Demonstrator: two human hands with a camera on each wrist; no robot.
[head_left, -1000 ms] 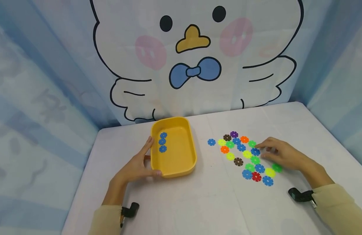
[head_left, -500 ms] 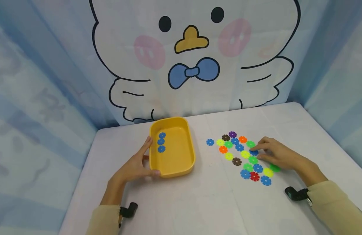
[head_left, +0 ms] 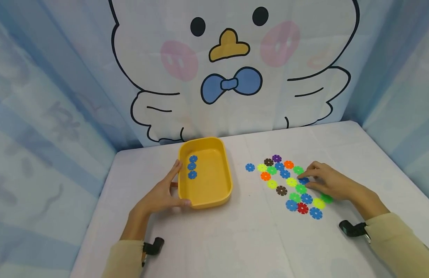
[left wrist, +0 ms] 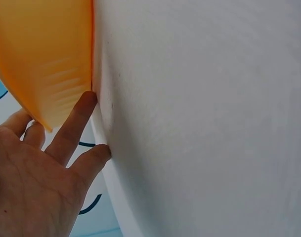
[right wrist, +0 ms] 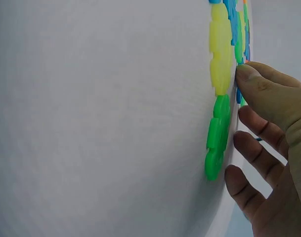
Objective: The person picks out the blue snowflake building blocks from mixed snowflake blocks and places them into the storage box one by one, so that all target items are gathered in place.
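Note:
My left hand holds the yellow tray at its near-left corner, fingers along the left side and thumb at the near rim. In the left wrist view, spread fingers lie against the tray's outer wall. Three blue snowflake discs lie in a column inside the tray. Over the right side of the loose discs, my right hand pinches a blue snowflake disc between thumb and index finger. The fingers partly cover that disc. In the right wrist view, the other fingers hang loosely behind a green disc.
Several notched plastic discs in mixed colours spread over the white table, among them a red one and a purple one. A lone blue disc lies nearest the tray. A cartoon-printed cloth hangs behind the table.
My right hand has shifted slightly left and down from the green disc onto the blue one, thumb and index closing on its edges. The left hand and tray stay put.

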